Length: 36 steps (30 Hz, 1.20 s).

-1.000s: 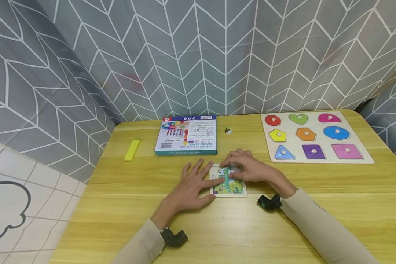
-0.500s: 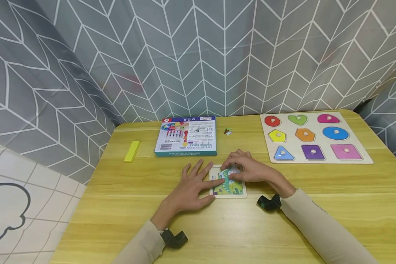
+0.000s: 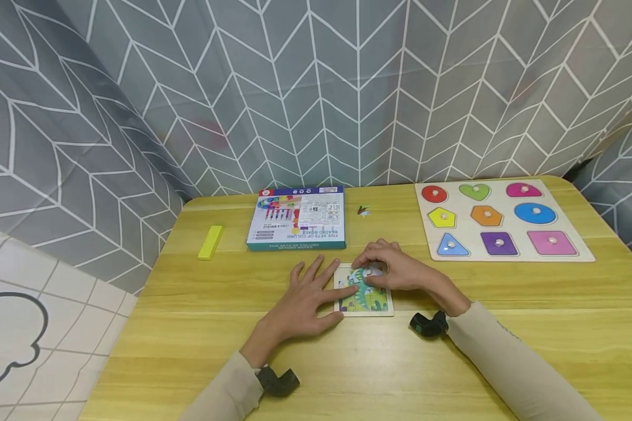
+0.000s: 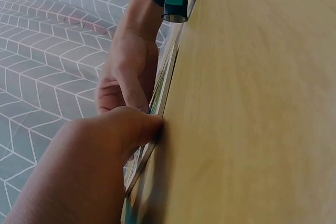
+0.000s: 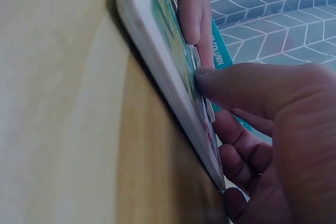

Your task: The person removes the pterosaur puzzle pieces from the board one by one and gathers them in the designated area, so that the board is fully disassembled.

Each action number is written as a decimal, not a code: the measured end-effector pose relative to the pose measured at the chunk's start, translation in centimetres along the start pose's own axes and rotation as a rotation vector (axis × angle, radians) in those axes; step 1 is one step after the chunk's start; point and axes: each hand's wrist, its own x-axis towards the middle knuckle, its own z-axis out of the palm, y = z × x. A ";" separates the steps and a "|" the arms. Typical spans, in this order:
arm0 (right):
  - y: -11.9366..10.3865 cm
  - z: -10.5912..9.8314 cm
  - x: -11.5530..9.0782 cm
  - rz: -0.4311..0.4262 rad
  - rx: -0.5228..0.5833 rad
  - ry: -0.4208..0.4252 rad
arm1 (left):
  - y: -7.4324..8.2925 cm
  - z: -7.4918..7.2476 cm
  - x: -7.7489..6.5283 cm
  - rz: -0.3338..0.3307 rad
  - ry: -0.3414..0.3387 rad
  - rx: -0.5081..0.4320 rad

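A small framed jigsaw puzzle [image 3: 371, 305] with a green dinosaur picture lies flat on the table, partly covered by both hands. My left hand [image 3: 306, 301] has its fingers spread, the index fingertip touching the picture and the thumb at the frame's left edge. From the right, my right hand [image 3: 397, 268] bends over the upper part of the puzzle. Its thumb and fingers pinch a puzzle piece [image 5: 211, 109] that sits slightly raised above the picture in the right wrist view. In the left wrist view, the left thumb [image 4: 149, 127] lies against the frame's edge.
Behind the puzzle lies a bead-set box [image 3: 297, 219]. A loose puzzle piece [image 3: 363, 211] is to the box's right. The yellow block [image 3: 210, 242] lies at the left, and a knobbed shape board [image 3: 479, 240] at the right. A patterned curtain [image 3: 316, 93] hangs behind the table.
The piece under my right hand has shifted and turned slightly over the puzzle. Both hands stay in nearly the same place.
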 end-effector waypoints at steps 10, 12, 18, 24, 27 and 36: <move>0.2 0.2 0.0 -0.021 -0.024 0.022 | 0.1 0.0 -0.2 -0.004 -0.009 -0.004; 0.2 0.2 0.0 -0.026 -0.027 0.032 | 0.1 0.0 -0.2 -0.005 -0.009 -0.003; 0.3 0.4 0.1 -0.048 -0.042 0.071 | 0.1 0.1 -0.2 -0.003 -0.008 0.005; 0.4 0.4 0.1 -0.069 -0.058 0.087 | 0.1 0.1 -0.2 0.003 -0.007 0.009; 0.5 0.3 0.1 -0.077 -0.068 0.077 | 0.1 0.0 -0.2 0.005 -0.005 0.011; 0.4 -0.1 0.0 -0.073 -0.063 0.029 | 0.0 0.0 -0.2 0.008 -0.003 -0.009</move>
